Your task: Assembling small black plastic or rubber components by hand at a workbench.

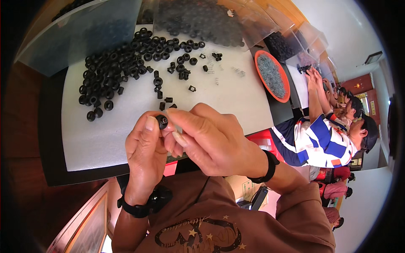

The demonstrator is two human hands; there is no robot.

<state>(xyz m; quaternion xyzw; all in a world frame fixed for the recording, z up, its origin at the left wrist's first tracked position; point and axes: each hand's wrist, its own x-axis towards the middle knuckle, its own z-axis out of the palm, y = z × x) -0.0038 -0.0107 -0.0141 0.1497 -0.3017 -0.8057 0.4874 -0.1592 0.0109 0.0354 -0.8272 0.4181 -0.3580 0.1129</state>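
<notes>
Between the thumb and fingers of my left hand (144,154) is a small round black plastic part (162,122). Its open end faces up, and a bit of coiled wire, like a spring, shows inside. My right hand (217,141) is closed beside it, fingertips bent close to the part; whatever they pinch, if anything, is hidden. Just beyond my hands lie a few loose black pieces (168,100). Farther off, a heap of black ring-shaped parts (112,69) covers the left of the white work mat (236,105). Several thin metal springs (238,71) lie to its right.
Clear plastic bins (84,33) of black parts stand along the far side. An orange bowl (288,84) full of small springs sits at the right edge. Beyond it, a co-worker in a white and blue shirt (322,137) handles black parts, with other people farther back.
</notes>
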